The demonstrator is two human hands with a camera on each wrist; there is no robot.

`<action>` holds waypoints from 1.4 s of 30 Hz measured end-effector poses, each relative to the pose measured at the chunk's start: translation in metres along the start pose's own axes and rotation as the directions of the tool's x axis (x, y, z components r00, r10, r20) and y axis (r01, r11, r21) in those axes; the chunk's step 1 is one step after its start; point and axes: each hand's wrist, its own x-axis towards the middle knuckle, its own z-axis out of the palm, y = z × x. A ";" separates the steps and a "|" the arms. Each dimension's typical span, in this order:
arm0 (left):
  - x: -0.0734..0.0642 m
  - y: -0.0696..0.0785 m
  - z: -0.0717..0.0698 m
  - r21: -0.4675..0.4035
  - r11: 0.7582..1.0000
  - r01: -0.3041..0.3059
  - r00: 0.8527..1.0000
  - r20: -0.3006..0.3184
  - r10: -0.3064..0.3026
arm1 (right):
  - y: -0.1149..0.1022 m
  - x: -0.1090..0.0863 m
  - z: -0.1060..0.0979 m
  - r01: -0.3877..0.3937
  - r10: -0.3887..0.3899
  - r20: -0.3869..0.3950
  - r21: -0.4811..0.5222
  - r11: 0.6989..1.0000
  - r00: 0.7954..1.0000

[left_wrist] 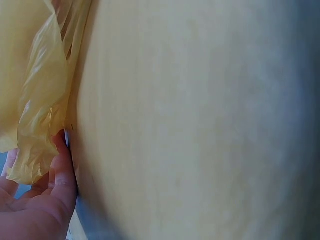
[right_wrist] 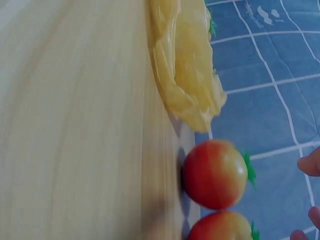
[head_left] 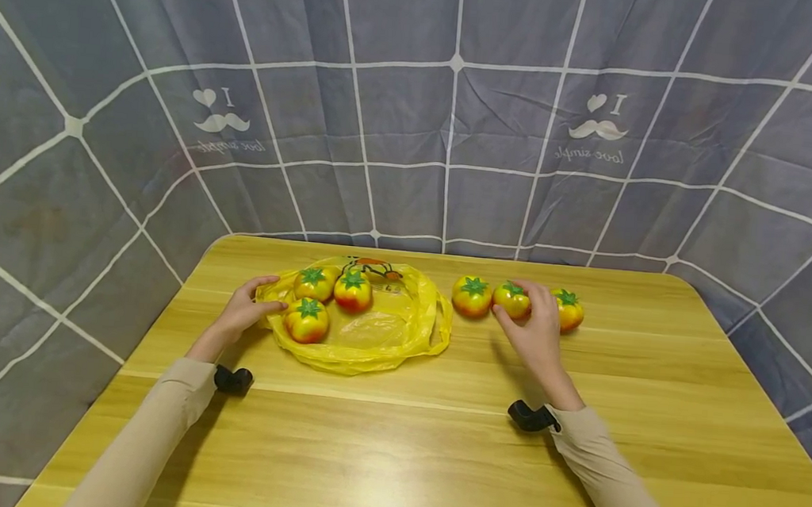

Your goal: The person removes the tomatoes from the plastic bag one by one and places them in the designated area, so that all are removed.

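Note:
My left hand [head_left: 242, 310] holds the left edge of a yellow plastic bag [head_left: 371, 338]. In the left wrist view, the bag's thin film [left_wrist: 42, 100] hangs over the fingers [left_wrist: 62, 172]. Three red-yellow tomatoes with green leaf tops sit in the bag, one tomato [head_left: 307, 321] nearest that hand. My right hand [head_left: 539, 328] is over the middle tomato [head_left: 511, 300] of a row of three, thumb and fingers spread around it. In the right wrist view, the fingertips [right_wrist: 311, 162] show apart from the tomatoes.
Beside the right hand stand a left tomato [head_left: 472, 298] and a right tomato [head_left: 568, 312]. The wooden table [head_left: 375, 458] ends at a grey checked curtain [head_left: 416, 127] behind and on both sides. Black wrist mounts [head_left: 234, 380] sit at the sleeves.

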 end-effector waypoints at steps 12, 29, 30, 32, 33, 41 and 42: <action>0.001 -0.005 -0.004 0.020 1.000 0.016 1.000 0.007 -0.016 | -0.017 0.000 0.023 -0.004 0.003 0.041 0.026 1.000 0.999; 0.000 -0.003 -0.004 0.022 1.000 0.015 1.000 0.010 -0.015 | -0.038 0.003 0.050 -0.024 0.011 0.117 0.110 0.994 0.993; 0.000 -0.003 -0.004 0.022 1.000 0.013 1.000 0.009 -0.014 | -0.039 0.003 0.052 -0.028 0.013 0.124 0.117 0.993 0.992; 0.000 -0.002 -0.003 0.022 1.000 0.011 1.000 0.008 -0.012 | -0.042 0.003 0.056 -0.033 0.016 0.136 0.123 0.992 0.991; 0.000 -0.002 -0.003 0.022 1.000 0.011 1.000 0.008 -0.012 | -0.043 0.003 0.058 -0.036 0.018 0.141 0.126 0.991 0.990; 0.002 -0.002 -0.002 0.040 0.999 0.021 1.000 0.005 -0.021 | -0.049 0.004 0.073 -0.067 0.039 0.201 0.139 0.988 0.979; 0.002 -0.002 -0.001 0.037 0.999 0.021 1.000 0.005 -0.022 | -0.049 0.003 0.075 -0.070 0.040 0.206 0.144 0.987 0.978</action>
